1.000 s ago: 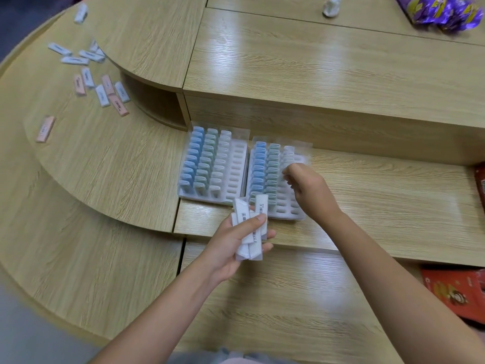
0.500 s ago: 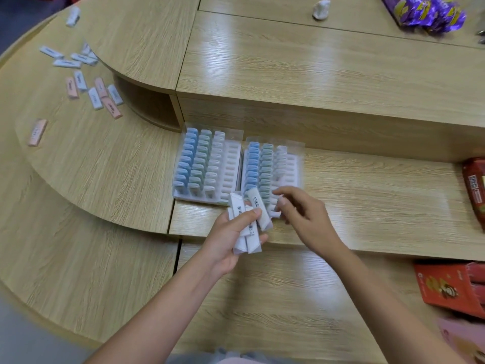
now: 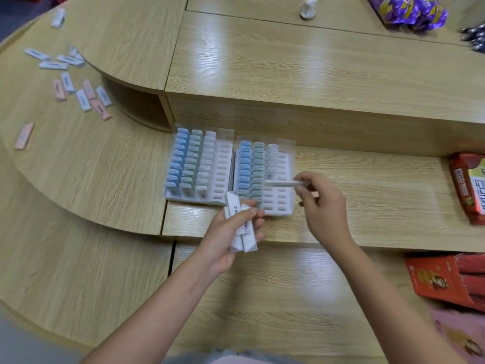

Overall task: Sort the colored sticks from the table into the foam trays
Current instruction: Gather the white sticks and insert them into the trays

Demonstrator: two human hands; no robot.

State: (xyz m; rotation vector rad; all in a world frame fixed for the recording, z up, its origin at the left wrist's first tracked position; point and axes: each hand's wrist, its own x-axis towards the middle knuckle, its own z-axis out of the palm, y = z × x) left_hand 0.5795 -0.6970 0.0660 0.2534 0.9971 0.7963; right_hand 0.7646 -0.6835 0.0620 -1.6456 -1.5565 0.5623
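Far on the left, small pink and pale flat sticks (image 3: 83, 100) lie loose on the light wooden table (image 3: 78, 166), well apart from the trays. In the middle, two trays sit side by side. The left white foam tray (image 3: 223, 166) has rows of blue, green and white sticks standing in it. The right white foam tray (image 3: 280, 203) has blue, green and just a few white ones.

The left hand (image 3: 228, 232) has its fingers curled round a bunch of white sticks (image 3: 240, 219), just in front of the trays. The right hand (image 3: 322, 206) pinches a single white stick (image 3: 282, 183) by one end, lying flat over the right tray.

The sticks look light, thin and stiff. I think holding one end is best, so the other end can slide into a slot.
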